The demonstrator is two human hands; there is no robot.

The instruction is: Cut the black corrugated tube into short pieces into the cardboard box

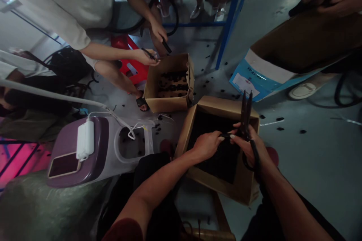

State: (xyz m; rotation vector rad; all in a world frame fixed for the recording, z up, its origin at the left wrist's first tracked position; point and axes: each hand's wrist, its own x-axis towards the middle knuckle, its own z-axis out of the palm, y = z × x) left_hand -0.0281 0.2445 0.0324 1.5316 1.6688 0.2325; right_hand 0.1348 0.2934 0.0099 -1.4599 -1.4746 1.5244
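holding black scissors [245,115], blades pointing up

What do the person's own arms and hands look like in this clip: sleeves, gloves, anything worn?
The left hand and right hand are ungloved, with pale nails. The forearms are bare; a dark red short sleeve shows at the left arm.

**Black scissors [244,115] raised over a cardboard box [226,107]**

Your right hand [249,147] grips them, blades up. Your left hand [206,145] pinches a thin black strip [226,134] at the blades, above black pieces [217,158]. Nearby, a co-worker's hand [145,57] holds a black piece [148,53] beside a second cardboard box [166,64].
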